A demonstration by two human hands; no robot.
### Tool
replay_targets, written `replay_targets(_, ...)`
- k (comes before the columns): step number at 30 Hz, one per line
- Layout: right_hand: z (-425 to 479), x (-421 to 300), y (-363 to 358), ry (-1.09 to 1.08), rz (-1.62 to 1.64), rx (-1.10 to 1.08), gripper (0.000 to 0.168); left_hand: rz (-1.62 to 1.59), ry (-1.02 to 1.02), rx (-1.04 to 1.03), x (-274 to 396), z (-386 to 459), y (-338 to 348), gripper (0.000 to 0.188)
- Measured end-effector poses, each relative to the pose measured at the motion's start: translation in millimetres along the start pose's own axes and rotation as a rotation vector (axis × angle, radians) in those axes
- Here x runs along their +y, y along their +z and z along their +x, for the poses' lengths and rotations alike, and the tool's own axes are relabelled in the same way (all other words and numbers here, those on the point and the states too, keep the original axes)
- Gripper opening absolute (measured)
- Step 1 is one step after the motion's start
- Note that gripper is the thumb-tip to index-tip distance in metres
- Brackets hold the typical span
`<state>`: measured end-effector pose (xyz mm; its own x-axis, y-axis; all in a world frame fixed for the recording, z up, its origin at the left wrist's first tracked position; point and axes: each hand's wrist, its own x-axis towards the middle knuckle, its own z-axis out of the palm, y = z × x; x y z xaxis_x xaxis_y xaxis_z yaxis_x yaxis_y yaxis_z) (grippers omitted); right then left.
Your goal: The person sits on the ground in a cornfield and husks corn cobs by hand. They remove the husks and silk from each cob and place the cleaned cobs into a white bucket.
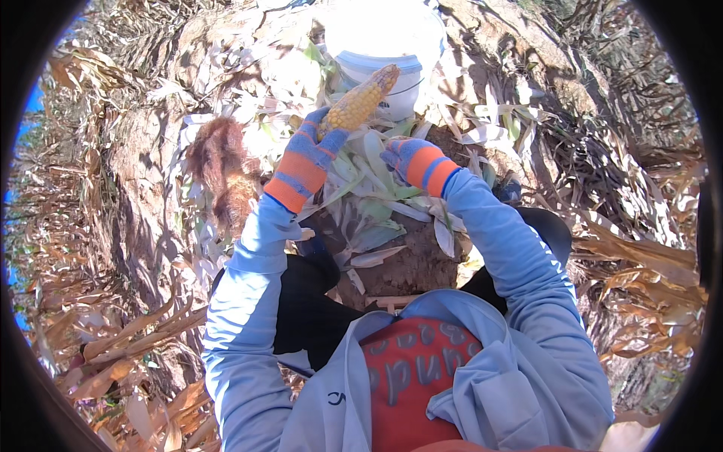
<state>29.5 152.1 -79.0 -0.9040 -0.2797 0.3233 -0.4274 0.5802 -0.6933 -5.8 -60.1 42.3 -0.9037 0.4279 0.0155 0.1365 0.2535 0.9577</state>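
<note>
My left hand, in an orange and blue-grey striped knit glove, grips the base of a husked yellow corn cob. The cob tilts up to the right, its paler tip in front of a white plastic bucket. My right hand, gloved the same way, is curled below and right of the cob, apart from it. Whether anything sits inside those curled fingers cannot be made out. Beneath both hands lie pale green and white corn husks.
A heap of reddish-brown corn silk lies left of my left hand. Glare hides the bucket's top. Dry corn leaves spread on the right, with more dry stalks at lower left. Bare soil shows between my legs.
</note>
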Motion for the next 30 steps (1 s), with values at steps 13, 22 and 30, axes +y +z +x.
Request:
replay_targets(13, 32.2, -77.3, -74.9, 0.560, 0.586, 0.035, 0.038, 0.073, -0.066, -0.067, 5.1, -8.4, -6.1, 0.043)
replay_targets(22, 26.1, -75.3, -55.7, 0.613, 0.581, -0.103, 0.034, -0.316, -0.306, -0.123, 20.7, -12.3, -21.0, 0.040)
replay_targets(30, 31.9, -81.1, -71.5, 0.678, 0.996, 0.079, 0.036, -0.243, -0.311, -0.257, 8.7, -8.0, -9.4, 0.037)
